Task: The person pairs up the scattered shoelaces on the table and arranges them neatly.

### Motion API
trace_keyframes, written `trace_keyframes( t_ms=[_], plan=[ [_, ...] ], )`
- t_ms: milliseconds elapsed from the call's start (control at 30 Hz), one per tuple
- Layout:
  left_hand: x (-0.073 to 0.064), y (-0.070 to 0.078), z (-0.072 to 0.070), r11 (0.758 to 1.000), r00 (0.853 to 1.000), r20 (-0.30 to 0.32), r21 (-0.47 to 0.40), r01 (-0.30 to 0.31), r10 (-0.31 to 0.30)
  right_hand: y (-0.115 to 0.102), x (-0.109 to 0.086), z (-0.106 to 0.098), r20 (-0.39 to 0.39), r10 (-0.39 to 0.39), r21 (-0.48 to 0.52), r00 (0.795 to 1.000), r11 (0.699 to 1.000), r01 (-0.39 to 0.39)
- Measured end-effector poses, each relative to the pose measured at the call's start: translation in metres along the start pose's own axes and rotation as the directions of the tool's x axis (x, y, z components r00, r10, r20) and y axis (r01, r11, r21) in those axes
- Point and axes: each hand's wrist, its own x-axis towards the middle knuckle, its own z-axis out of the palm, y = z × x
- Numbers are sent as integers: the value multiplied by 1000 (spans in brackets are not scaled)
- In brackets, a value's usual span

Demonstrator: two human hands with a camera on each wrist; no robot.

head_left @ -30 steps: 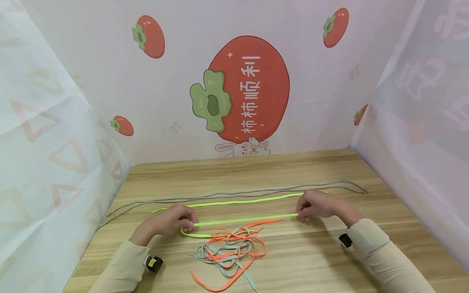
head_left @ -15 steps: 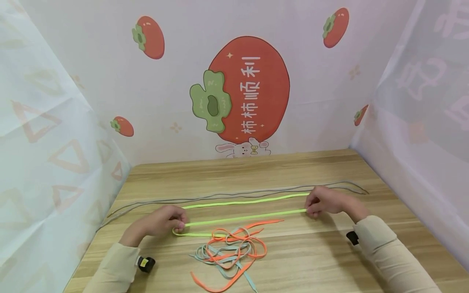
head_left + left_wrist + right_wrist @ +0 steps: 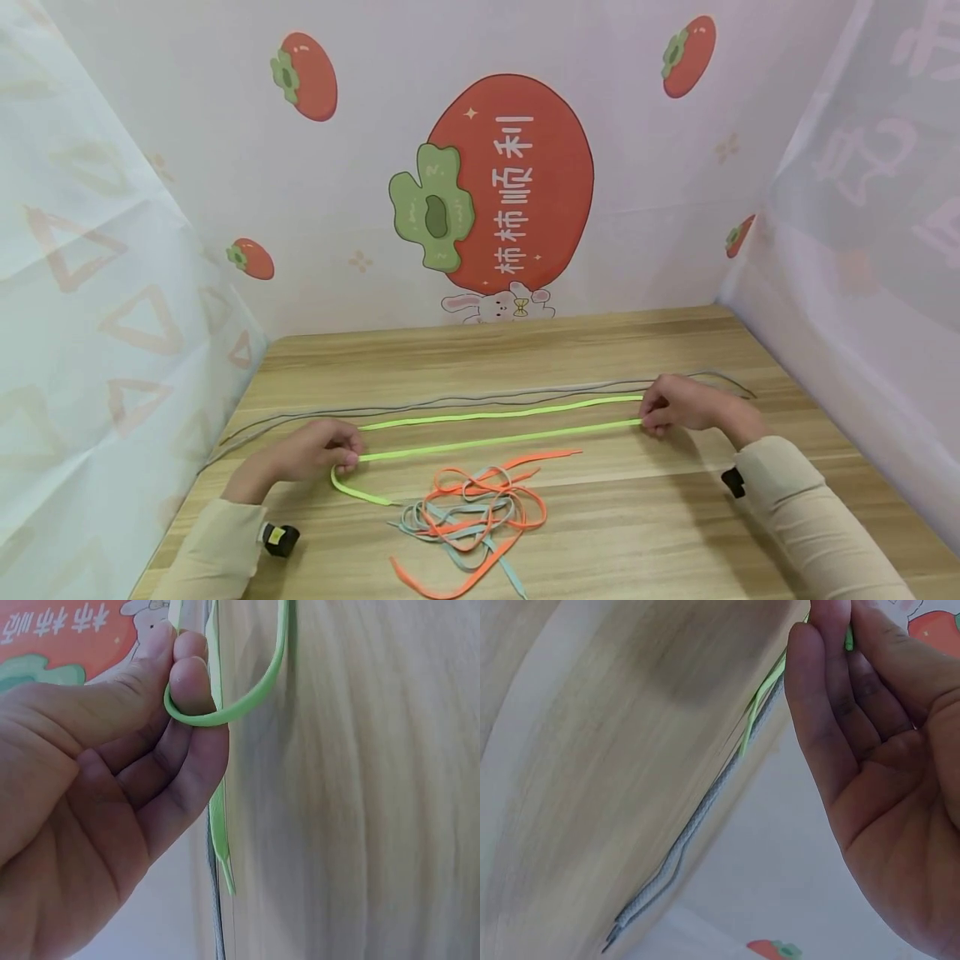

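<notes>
Between both hands a neon-yellow shoelace [image 3: 502,441] is stretched straight across the table. My left hand [image 3: 318,450] pinches it between thumb and fingertips; in the left wrist view its tail [image 3: 255,694] loops down from the fingers. My right hand [image 3: 682,404] pinches the other end, and a short tip [image 3: 849,637] pokes out beside the thumb in the right wrist view. Just behind lies a second neon-yellow shoelace [image 3: 495,413], roughly parallel, its ends hidden by the hands in the head view. In front is a tangle of orange shoelaces [image 3: 498,546] and pale blue shoelaces [image 3: 510,573].
Two grey laces [image 3: 300,413] run side by side along the back of the wooden table [image 3: 480,350]. Printed sheets form a back wall [image 3: 337,192] and side walls around the tabletop. A small black camera [image 3: 281,540] is strapped at the left wrist.
Both hands have moved outward, the right also slightly back. The held lace is drawn out longer between them, and its tail has slid left, out of the orange and blue tangle.
</notes>
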Motion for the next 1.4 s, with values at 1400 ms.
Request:
trace_keyframes(
  t_ms=[1400],
  plan=[
    [-33, -43, -29, 924, 950, -216, 263, 279, -225, 29, -7, -22, -144, 103, -203, 984, 971, -131]
  ],
)
